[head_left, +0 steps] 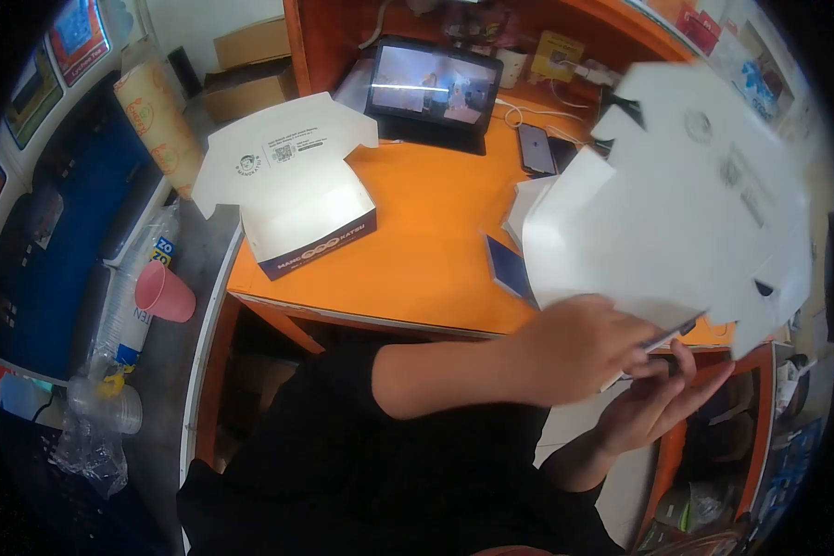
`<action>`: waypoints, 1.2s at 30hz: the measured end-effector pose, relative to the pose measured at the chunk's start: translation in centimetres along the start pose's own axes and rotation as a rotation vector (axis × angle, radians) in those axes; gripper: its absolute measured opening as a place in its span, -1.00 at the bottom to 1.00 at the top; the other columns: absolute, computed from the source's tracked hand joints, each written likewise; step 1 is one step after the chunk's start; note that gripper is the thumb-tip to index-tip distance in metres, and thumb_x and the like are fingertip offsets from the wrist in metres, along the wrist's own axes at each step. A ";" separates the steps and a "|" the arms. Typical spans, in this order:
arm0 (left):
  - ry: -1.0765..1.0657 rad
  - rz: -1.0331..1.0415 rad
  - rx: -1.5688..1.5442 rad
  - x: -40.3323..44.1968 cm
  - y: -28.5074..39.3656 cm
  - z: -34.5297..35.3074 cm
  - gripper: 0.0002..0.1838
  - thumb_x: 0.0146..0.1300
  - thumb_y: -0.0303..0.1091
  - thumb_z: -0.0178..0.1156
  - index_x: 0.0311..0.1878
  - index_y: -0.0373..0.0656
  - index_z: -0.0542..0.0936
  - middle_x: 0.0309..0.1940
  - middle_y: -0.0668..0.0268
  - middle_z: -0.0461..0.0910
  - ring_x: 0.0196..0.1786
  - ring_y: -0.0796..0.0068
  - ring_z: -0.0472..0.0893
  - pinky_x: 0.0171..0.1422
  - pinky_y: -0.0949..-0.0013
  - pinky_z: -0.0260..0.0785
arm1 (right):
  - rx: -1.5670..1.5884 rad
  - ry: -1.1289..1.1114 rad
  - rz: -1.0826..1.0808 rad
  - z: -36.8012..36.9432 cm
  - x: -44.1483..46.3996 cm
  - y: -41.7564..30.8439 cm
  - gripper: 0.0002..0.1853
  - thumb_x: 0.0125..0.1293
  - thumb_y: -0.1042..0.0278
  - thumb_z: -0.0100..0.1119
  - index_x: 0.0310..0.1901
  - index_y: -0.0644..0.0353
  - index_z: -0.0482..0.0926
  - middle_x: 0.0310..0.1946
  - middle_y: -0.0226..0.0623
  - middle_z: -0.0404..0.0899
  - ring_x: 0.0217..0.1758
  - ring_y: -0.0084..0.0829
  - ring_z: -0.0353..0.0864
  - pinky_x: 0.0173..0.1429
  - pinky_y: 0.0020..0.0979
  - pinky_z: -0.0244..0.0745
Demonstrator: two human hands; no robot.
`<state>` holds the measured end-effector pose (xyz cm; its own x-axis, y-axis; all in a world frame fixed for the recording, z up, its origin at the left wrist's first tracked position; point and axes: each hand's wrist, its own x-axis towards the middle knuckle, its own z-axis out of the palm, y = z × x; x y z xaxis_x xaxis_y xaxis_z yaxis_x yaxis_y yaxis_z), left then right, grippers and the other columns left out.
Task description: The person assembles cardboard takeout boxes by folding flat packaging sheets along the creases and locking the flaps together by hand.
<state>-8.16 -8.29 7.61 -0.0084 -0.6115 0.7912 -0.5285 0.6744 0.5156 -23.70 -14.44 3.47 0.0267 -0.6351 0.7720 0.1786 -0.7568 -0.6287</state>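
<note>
A white paper takeaway box (621, 232) with its lid flaps spread out is held up at the right, slightly blurred and tilted. My left hand (579, 352) reaches across from the left, its fingers closed on the box's near edge. Just below that edge is my right hand (653, 403), fingers stretched out and apart, close to the box's near corner. Whether its thumb touches the box I cannot tell. A second takeaway box (320, 243), purple outside and white inside, stands on the orange table (426, 250) at the left with its printed lid (273, 153) open.
At the back stands a tablet (435, 88) with a lit screen, a phone (536, 148) beside it. A dark blue flat item (510, 269) lies partly under the raised box. On the grey left counter are a pink cup (165, 292), sleeved plastic cups (139, 296) and a paper roll (157, 130).
</note>
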 end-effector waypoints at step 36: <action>0.030 -0.115 0.490 -3.3 -1.3 -2.9 -0.54 0.14 -0.24 0.30 0.12 -0.14 0.52 0.02 0.18 0.51 0.06 0.14 0.48 0.12 0.12 0.26 | 0.266 -0.309 0.507 0.2 -0.5 4.5 -0.11 0.15 0.06 0.39 0.37 0.37 0.16 0.18 -0.17 0.40 0.26 -0.31 0.40 0.33 -0.29 0.28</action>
<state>-5.03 -5.92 5.26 0.0942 -0.6536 0.7510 -0.8612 0.3249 0.3908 -22.68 -17.50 0.33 0.4466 -0.7994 0.4019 0.3056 -0.2858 -0.9082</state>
